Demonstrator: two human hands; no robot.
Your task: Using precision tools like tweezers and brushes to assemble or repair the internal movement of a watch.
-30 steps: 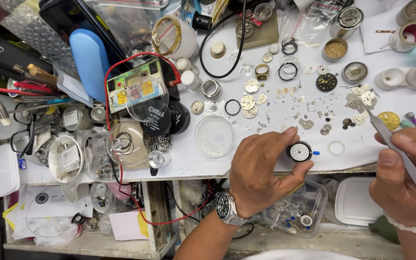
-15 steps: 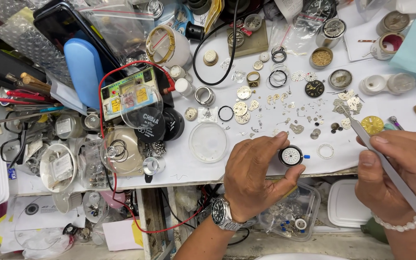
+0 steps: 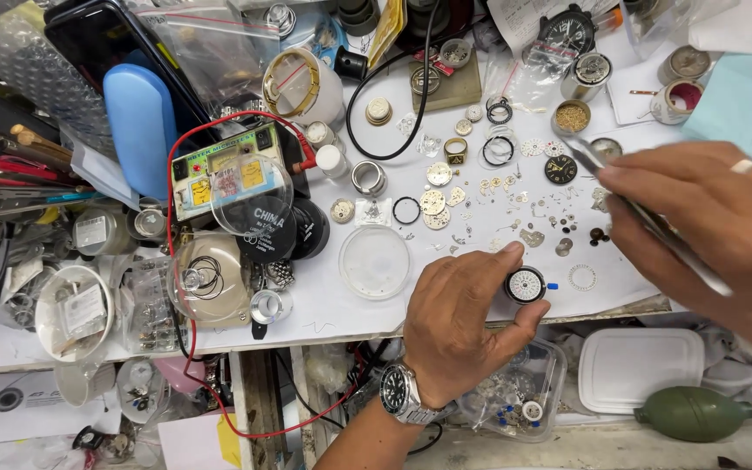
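Your left hand [image 3: 463, 322] pinches one round watch movement [image 3: 525, 285] between thumb and forefinger, right at the near edge of the white workbench [image 3: 341, 305]. Your right hand [image 3: 707, 235] is closed around one pair of tweezers [image 3: 607, 178], tips reaching over the scattered parts toward one black dial [image 3: 560, 169]. One clear round dish [image 3: 374, 262] sits just left of your left hand, and one thin toothed ring [image 3: 581, 278] lies just right of the movement. Two black O-rings [image 3: 498, 150] lie farther back. One wristwatch [image 3: 400, 393] is on your left wrist.
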